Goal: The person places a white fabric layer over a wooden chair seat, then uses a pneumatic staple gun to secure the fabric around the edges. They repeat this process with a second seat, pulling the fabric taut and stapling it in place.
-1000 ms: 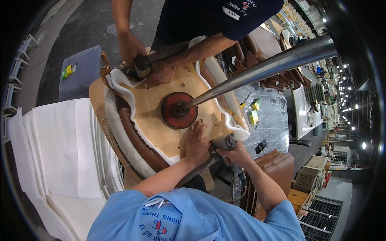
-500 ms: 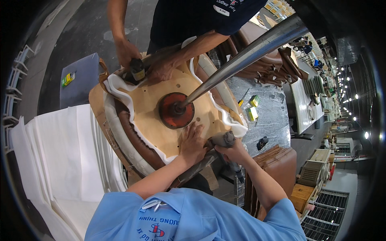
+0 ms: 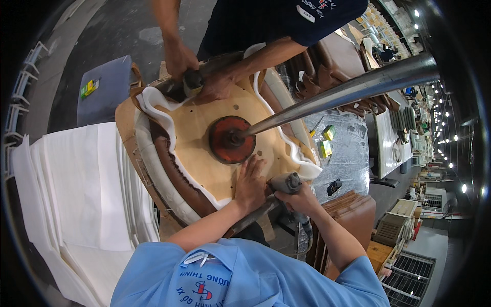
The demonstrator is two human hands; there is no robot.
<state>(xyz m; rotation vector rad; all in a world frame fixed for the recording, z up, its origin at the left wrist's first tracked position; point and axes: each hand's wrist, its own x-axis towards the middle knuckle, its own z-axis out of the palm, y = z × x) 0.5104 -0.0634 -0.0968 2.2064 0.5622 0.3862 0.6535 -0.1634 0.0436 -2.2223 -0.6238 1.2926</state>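
Firmly flat, left hand (image 3: 249, 185) beside red clamp disc (image 3: 231, 139), pinning plywood seat base (image 3: 199, 148); right hand (image 3: 302, 199) closed around grey staple gun (image 3: 284, 184) at cover edge.

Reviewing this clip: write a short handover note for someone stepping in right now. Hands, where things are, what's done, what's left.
Left hand presses flat on the plywood seat base. Right hand grips the grey staple gun at the near edge.
The base is clamped under a red disc on a steel pole.
A co-worker's hands work the far edge with another tool.
Done: brown cover and white foam wrapped over the left rim.
Left: the near-right edge, judging by the gun's position.
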